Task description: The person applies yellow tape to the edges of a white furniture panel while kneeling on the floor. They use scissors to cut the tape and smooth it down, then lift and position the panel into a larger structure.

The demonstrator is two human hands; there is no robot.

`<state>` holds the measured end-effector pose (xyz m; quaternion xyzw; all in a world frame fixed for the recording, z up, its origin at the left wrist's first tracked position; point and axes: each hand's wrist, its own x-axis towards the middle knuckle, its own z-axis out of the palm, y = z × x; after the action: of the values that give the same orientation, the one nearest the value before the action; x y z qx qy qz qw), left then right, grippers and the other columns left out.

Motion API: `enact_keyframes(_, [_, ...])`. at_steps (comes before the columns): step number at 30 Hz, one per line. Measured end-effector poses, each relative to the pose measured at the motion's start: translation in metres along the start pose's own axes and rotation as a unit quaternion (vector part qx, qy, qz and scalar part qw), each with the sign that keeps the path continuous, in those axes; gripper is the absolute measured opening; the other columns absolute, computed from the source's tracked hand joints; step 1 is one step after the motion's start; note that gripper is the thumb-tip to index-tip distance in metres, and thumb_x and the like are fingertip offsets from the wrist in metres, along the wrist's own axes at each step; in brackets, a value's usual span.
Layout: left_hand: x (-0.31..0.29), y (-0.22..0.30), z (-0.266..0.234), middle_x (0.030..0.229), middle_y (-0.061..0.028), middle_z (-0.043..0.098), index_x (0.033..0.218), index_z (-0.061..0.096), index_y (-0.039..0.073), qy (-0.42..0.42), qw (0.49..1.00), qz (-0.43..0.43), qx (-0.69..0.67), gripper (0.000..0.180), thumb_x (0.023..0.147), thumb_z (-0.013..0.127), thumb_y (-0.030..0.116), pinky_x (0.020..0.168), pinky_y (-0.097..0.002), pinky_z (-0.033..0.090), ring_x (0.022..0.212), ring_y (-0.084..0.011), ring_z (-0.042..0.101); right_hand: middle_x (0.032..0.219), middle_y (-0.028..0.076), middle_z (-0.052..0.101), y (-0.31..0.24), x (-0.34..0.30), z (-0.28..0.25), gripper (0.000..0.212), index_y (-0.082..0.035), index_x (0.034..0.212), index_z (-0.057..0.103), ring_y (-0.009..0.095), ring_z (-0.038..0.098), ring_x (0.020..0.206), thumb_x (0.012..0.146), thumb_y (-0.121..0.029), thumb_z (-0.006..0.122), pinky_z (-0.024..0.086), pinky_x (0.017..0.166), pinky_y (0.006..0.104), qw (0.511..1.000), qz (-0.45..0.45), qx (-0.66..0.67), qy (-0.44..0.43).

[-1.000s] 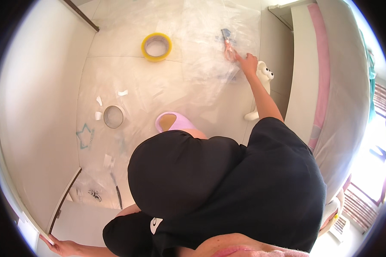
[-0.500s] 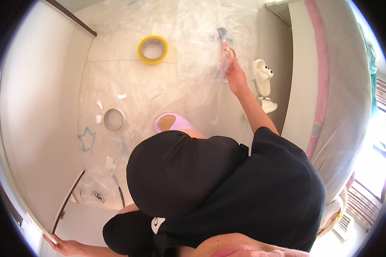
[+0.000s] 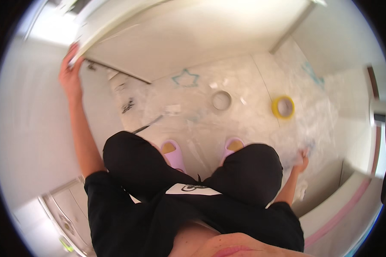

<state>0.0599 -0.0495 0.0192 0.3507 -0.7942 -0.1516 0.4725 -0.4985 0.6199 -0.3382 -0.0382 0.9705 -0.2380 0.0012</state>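
At the upper left my left hand (image 3: 70, 77) has its fingers closed round the edge of a large pale panel (image 3: 184, 40) that stands upright. My right hand (image 3: 303, 162) is low at the right, small and blurred, closed on pinkish-handled scissors (image 3: 304, 152) close to the film-covered floor. The blades blend into a bluish patch. Clear plastic film (image 3: 248, 120) spreads over the floor between the panel and my feet. A roll of yellow-edged tape (image 3: 283, 107) stands on it, with a grey-white tape ring (image 3: 221, 100) farther left.
White scraps (image 3: 243, 100) lie around the grey-white ring. A teal star outline (image 3: 185, 79) shows near the panel. A dark strip (image 3: 148, 124) lies left of my pink slippers (image 3: 173, 154). A bed-like edge with a pink band (image 3: 343, 207) is at the lower right.
My view has turned toward the left, so the panel and my left hand now appear higher and the tape rolls farther right. My left hand stays on the panel; my right hand remains low by the film.
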Motion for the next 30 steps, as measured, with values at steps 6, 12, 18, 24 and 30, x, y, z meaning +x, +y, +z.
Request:
enact_keyframes(6, [-0.009,0.016,0.006,0.13,-0.0072,0.063,0.119,0.067,0.005,-0.001,0.997,-0.02,-0.077,0.031,0.091,0.06,-0.006,0.104,-0.0317,0.045,0.137,-0.0212,0.044,0.043,0.008,0.048,0.051,0.03,-0.06,0.047,-0.005,0.049,0.053,0.016,0.042,0.035,0.087,-0.032,0.062,0.031,0.035,0.0306,0.953,0.153,0.164,-0.202])
enact_keyframes(12, [-0.013,0.022,0.017,0.134,-0.0075,0.061,0.123,0.065,0.006,0.016,0.994,-0.013,-0.111,0.029,0.095,0.057,0.001,0.109,-0.0357,0.04,0.141,-0.0228,0.039,0.078,0.009,0.063,-0.017,0.033,-0.149,0.028,0.004,0.097,0.066,0.018,0.061,0.067,0.088,-0.023,0.066,0.047,0.058,0.0307,0.998,0.046,0.025,-0.037])
enact_keyframes(18, [-0.008,0.013,0.03,0.131,-0.0061,0.062,0.122,0.066,0.006,0.022,0.991,0.001,-0.133,0.028,0.096,0.057,0.003,0.104,-0.0347,0.044,0.141,-0.022,0.04,0.09,0.0,0.055,-0.394,-0.13,-0.1,0.023,0.0,0.11,0.059,0.009,0.05,0.08,0.094,-0.017,0.059,0.042,0.072,0.0243,0.767,-0.322,0.42,-0.362])
enact_keyframes(24, [-0.005,0.002,0.014,0.123,-0.0126,0.065,0.114,0.069,0.003,0.032,0.995,0.035,-0.083,0.022,0.093,0.063,0.003,0.106,-0.0389,0.042,0.128,-0.0282,0.053,0.08,-0.002,0.054,-0.588,-0.25,-0.008,0.019,-0.004,0.101,0.057,0.007,0.047,0.074,0.09,-0.017,0.065,0.04,0.068,0.0242,0.592,-0.396,0.353,-0.607])
enact_keyframes(30, [-0.009,0.001,0.015,0.123,-0.0126,0.066,0.114,0.069,0.003,0.034,0.994,0.022,-0.103,0.023,0.092,0.062,0.0,0.104,-0.0371,0.044,0.127,-0.0276,0.054,0.081,-0.002,0.054,-0.64,-0.281,0.034,0.02,-0.003,0.1,0.056,0.007,0.047,0.075,0.09,-0.018,0.065,0.039,0.072,0.0233,0.572,-0.397,0.324,-0.641])
